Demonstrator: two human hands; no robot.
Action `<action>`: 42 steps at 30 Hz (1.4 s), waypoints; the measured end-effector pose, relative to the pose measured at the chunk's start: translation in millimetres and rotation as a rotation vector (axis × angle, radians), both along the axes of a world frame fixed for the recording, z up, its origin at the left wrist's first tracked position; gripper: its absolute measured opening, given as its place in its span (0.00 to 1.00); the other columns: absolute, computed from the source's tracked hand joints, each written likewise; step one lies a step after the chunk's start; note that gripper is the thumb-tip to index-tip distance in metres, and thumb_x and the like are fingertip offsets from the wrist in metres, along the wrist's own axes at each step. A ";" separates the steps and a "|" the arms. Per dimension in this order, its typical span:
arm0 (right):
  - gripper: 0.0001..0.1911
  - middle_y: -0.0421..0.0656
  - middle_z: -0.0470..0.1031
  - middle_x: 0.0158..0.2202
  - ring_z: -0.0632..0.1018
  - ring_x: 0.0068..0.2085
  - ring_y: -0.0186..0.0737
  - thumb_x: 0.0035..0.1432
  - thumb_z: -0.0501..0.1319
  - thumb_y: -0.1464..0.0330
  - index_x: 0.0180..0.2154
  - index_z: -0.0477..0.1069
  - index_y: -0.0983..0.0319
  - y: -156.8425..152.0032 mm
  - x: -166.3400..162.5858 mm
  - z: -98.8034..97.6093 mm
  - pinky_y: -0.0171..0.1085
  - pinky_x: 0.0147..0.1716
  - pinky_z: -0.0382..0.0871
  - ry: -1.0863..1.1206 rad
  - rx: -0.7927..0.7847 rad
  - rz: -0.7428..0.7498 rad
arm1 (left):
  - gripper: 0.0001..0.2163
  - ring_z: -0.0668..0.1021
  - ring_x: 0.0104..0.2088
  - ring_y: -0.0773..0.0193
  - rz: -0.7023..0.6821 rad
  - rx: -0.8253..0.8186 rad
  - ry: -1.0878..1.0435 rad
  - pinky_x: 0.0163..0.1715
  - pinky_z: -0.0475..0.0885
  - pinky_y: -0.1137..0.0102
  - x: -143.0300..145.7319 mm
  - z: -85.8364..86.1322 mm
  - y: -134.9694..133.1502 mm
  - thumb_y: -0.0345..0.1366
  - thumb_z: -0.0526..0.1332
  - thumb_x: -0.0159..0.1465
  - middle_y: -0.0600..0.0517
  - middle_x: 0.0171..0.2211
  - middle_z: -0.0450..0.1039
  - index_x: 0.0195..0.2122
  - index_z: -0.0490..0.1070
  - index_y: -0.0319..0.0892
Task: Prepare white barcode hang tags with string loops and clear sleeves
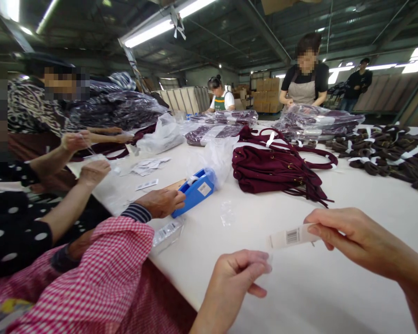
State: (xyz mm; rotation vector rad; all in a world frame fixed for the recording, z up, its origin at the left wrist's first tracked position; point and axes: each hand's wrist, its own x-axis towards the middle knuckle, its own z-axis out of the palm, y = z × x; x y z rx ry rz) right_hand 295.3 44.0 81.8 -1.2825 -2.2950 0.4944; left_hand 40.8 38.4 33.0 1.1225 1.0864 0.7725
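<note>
Between the thumb and fingers of my right hand [351, 236] is a pale barcode label [292, 236], held out flat above the white table [299, 297]. Its free end points toward my left hand [235, 280], which is closed in a pinch just below and to the left. A small piece of clear plastic [269, 263] shows at those fingertips; whether it is tape or film I cannot tell. Beyond the hands lies a maroon bag [264, 169] with looped handles. Small clear pieces [227, 213] rest on the tabletop left of the label.
At left, a co-worker's hand [162, 203] touches a blue tape dispenser [197, 192]. Nearby lie a packet of labels [167, 234] and loose labels [148, 166]. Plastic-wrapped maroon bags [216, 132] and bundled dark straps [386, 148] cover the far side, where other people stand.
</note>
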 end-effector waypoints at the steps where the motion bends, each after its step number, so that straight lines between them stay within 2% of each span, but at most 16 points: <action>1: 0.15 0.36 0.65 0.24 0.67 0.25 0.31 0.69 0.48 0.62 0.34 0.68 0.60 -0.1 0.0 0.1 0.32 0.26 0.57 -0.002 -0.002 0.005 | 0.09 0.75 0.36 0.58 0.001 0.000 0.004 0.24 0.76 0.73 -0.5 -0.7 0.1 0.37 0.65 0.53 0.44 0.37 0.77 0.28 0.80 0.35; 6: 0.16 0.36 0.64 0.24 0.67 0.26 0.31 0.70 0.47 0.61 0.33 0.66 0.60 1.3 -1.3 -1.8 0.32 0.27 0.57 -0.028 -0.025 0.020 | 0.09 0.75 0.37 0.57 0.001 0.005 0.015 0.23 0.76 0.73 -0.8 -3.6 0.4 0.37 0.65 0.53 0.44 0.36 0.77 0.27 0.80 0.35; 9: 0.16 0.36 0.64 0.24 0.67 0.26 0.31 0.70 0.47 0.60 0.32 0.65 0.60 1.8 -1.9 -2.6 0.32 0.27 0.57 -0.043 -0.035 0.012 | 0.10 0.75 0.38 0.56 0.009 0.011 0.022 0.24 0.76 0.73 -0.7 -4.0 0.8 0.37 0.65 0.54 0.44 0.35 0.77 0.30 0.81 0.35; 20: 0.18 0.36 0.66 0.25 0.67 0.26 0.31 0.69 0.47 0.60 0.31 0.66 0.60 4.3 -4.3 -4.1 0.33 0.28 0.57 -0.031 -0.069 0.023 | 0.09 0.75 0.33 0.61 -0.022 0.003 0.011 0.22 0.75 0.74 -1.4 -3.3 -0.9 0.35 0.64 0.55 0.46 0.33 0.77 0.32 0.81 0.36; 24: 0.16 0.36 0.67 0.25 0.68 0.27 0.31 0.69 0.49 0.60 0.34 0.69 0.60 3.1 -5.5 -3.2 0.32 0.27 0.58 -0.014 -0.088 0.053 | 0.09 0.74 0.30 0.65 -0.082 -0.021 0.021 0.22 0.74 0.75 0.7 -3.0 -1.3 0.36 0.64 0.56 0.48 0.32 0.77 0.33 0.81 0.36; 29: 0.13 0.37 0.71 0.27 0.70 0.27 0.30 0.68 0.51 0.62 0.38 0.72 0.58 2.3 -6.4 0.4 0.30 0.28 0.60 0.000 -0.088 0.082 | 0.11 0.75 0.31 0.64 -0.095 -0.060 0.023 0.23 0.74 0.75 2.6 -3.6 -0.7 0.37 0.64 0.55 0.46 0.34 0.78 0.36 0.80 0.36; 33: 0.13 0.37 0.75 0.32 0.73 0.31 0.30 0.68 0.51 0.63 0.43 0.73 0.55 3.4 -5.6 0.6 0.29 0.32 0.63 0.003 -0.070 0.078 | 0.12 0.77 0.31 0.61 -0.090 -0.075 0.017 0.23 0.74 0.74 1.4 -4.9 -1.2 0.39 0.63 0.56 0.44 0.35 0.79 0.35 0.80 0.35; 38: 0.14 0.38 0.79 0.40 0.77 0.38 0.34 0.68 0.51 0.63 0.48 0.73 0.53 3.4 -5.4 -4.0 0.30 0.36 0.67 -0.004 -0.066 0.114 | 0.12 0.77 0.29 0.65 -0.112 -0.048 0.019 0.23 0.73 0.75 0.2 -5.1 -2.1 0.40 0.62 0.58 0.45 0.34 0.79 0.33 0.80 0.36; 42: 0.15 0.40 0.80 0.41 0.79 0.39 0.36 0.68 0.51 0.63 0.49 0.74 0.54 4.4 -5.5 -6.3 0.31 0.36 0.69 0.009 -0.056 0.128 | 0.13 0.77 0.26 0.66 -0.117 -0.054 0.025 0.22 0.72 0.76 1.4 -3.3 -1.3 0.41 0.61 0.58 0.45 0.34 0.79 0.33 0.80 0.36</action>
